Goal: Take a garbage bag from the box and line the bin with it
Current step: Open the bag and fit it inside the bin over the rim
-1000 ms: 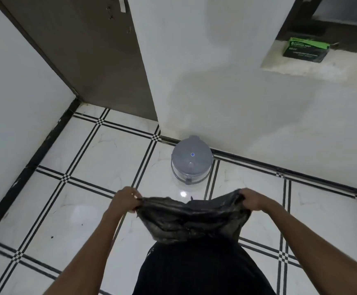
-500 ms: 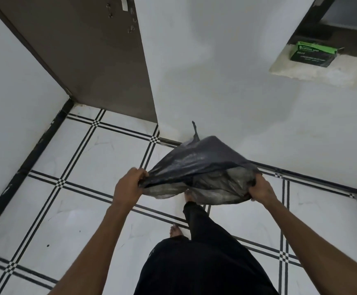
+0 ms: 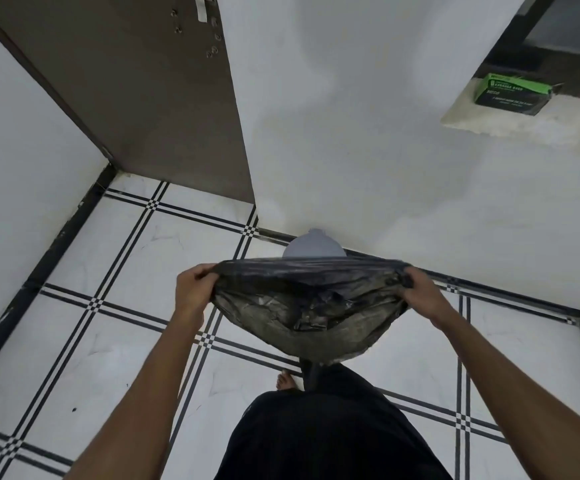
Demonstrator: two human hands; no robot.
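White wall (image 3: 22,140) is filling the far left, meeting a brown door panel (image 3: 150,98) at the corner. White floor tiles (image 3: 84,341) with black double lines are running under everything. Left hand (image 3: 191,292) is curling closed, fingers pinching the left edge of the black garbage bag (image 3: 309,306); forearm is reaching in from the near left. Bag is hanging stretched between both hands, its mouth pulled wide and taut along the far edge, its crumpled body sagging toward the near side in a rounded pouch. Grey bin (image 3: 314,245) is sitting on the floor just beyond the bag, against the base of the white pillar (image 3: 350,133); only its rounded top is showing above the bag's rim, so I cannot tell whether bag and bin are touching. Bare toes (image 3: 285,382) and dark trousers (image 3: 326,438) are showing near centre. Right hand (image 3: 420,294) is gripping closed on the bag's right edge, fingers bunching the plastic. Green-and-black box (image 3: 511,93) is resting on a pale ledge (image 3: 541,123) at far right, well apart from the hands.
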